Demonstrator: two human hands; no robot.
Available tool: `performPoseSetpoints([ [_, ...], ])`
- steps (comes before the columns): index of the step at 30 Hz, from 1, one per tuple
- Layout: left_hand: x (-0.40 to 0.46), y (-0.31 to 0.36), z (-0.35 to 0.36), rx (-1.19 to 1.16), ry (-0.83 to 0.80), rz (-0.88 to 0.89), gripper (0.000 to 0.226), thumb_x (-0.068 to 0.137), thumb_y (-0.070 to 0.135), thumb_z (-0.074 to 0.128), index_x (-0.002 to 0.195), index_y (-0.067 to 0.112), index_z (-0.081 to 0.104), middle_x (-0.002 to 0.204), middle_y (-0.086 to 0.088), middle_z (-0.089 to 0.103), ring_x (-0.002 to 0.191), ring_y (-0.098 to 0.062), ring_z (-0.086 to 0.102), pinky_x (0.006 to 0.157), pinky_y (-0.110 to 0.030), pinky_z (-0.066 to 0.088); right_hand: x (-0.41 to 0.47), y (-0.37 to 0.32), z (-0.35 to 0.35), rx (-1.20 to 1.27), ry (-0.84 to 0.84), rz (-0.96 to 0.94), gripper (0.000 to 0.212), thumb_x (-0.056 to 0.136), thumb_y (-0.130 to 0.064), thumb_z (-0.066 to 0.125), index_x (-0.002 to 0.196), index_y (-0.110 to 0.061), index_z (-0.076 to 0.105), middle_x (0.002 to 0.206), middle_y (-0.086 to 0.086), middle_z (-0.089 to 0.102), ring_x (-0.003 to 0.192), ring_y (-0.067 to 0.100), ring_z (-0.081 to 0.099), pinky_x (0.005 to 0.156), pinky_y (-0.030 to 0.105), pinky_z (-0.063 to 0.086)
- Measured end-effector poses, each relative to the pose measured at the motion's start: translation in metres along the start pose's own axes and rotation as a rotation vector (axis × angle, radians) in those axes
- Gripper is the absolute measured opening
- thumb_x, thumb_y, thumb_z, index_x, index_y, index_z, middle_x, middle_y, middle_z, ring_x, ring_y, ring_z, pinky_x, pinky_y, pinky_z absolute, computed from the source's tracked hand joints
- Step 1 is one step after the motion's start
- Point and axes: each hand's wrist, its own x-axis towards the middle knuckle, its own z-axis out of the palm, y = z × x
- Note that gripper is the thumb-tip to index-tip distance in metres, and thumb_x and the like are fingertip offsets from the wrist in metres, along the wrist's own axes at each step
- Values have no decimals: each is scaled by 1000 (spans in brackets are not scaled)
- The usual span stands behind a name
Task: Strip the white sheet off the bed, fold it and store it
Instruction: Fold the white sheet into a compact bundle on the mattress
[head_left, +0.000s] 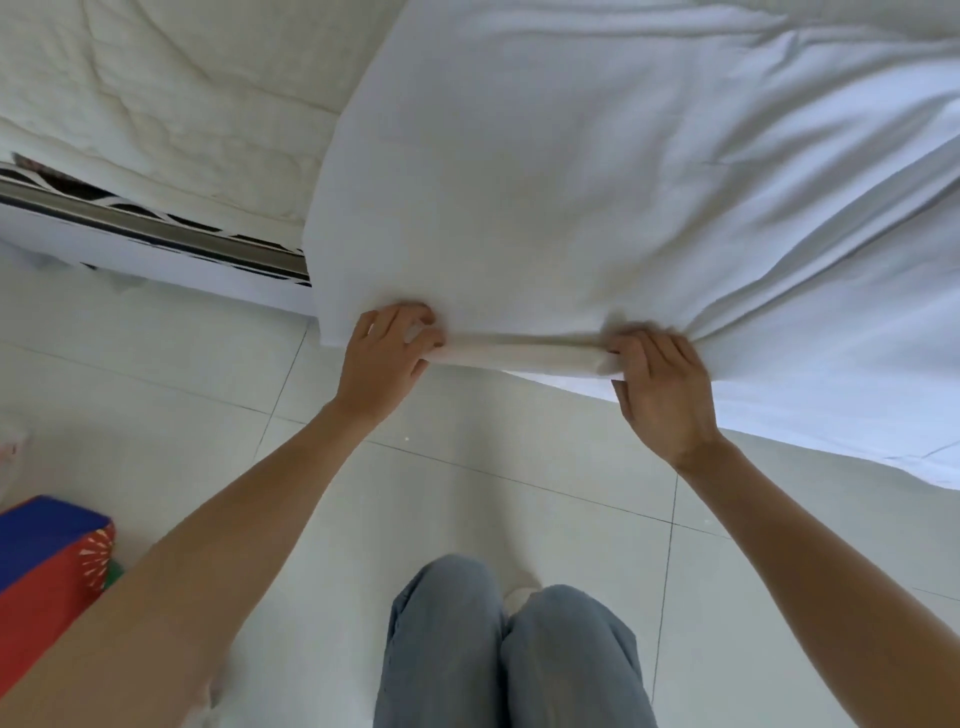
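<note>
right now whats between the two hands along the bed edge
In the head view, a taut, rolled-up strip of the white sheet runs from the left hand to the right hand; both grip it, nothing else between.

We count one white sheet (597, 182), one bare mattress (156, 93), two hands, a left hand (387, 358) and a right hand (662, 389), two jeans legs (514, 649), and one red-and-blue box (47, 561).
</note>
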Motion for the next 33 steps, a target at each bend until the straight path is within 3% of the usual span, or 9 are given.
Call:
performPoseSetpoints([
  [6,-19,-13,-3,-166,143,123,16,90,11,52,97,12,67,82,-5,65,74,-23,58,62,-29,46,-17,-11,4,-74,148,-4,18,74,-7,51,92,-8,56,80,9,59,77,24,39,68,32,29],
  [11,-49,-10,-12,-198,130,257,14,88,9,54,96,11,66,80,-5,62,70,-18,50,55,-24,41,-52,-31,0,-1,153,1,9,79,-6,56,85,-7,63,73,6,59,66,24,45,60,28,31],
  [16,-52,-6,8,-81,-25,146,17,86,14,57,98,17,68,91,-3,66,77,-24,59,64,-30,43,-64,-32,19,21,-4,36,18,70,0,71,84,-8,64,82,4,62,75,22,45,68,30,43],
  [19,-31,0,14,-35,-257,60,46,77,40,66,119,22,59,114,-3,61,100,-24,58,82,-38,43,-54,-18,41,-21,-175,47,30,70,-15,78,98,-9,68,109,7,65,97,29,58,84,37,49],
  [22,-8,25,-2,-121,-204,65,43,82,45,53,118,22,61,106,1,65,94,-20,60,71,-31,49,-50,-7,39,100,-198,11,29,77,-22,75,102,-8,68,113,9,65,103,29,61,86,39,53],
  [24,16,50,-23,-185,-132,51,36,85,40,50,113,23,63,98,6,67,89,-15,61,64,-24,48,-46,2,18,184,-137,-75,16,86,-18,65,100,-10,68,108,5,67,100,26,61,81,36,53],
  [27,66,94,-62,-305,-219,-31,28,89,32,52,113,24,63,96,11,66,93,-11,57,70,-20,43,-34,29,-35,218,-86,-75,15,86,-7,60,97,-10,70,98,3,68,92,24,62,75,33,52],
  [30,121,136,-98,-433,-334,-135,24,90,30,53,113,27,61,97,13,65,94,-9,56,78,-24,45,-23,75,-96,164,-80,52,20,78,0,62,94,-9,70,94,4,68,90,27,62,72,34,53],
  [33,175,177,-127,-486,-385,-183,21,89,28,55,108,27,61,95,13,65,91,-10,58,79,-25,45,-19,127,-150,138,-127,325,26,71,5,67,92,-9,71,93,6,69,90,30,62,73,37,52],
])
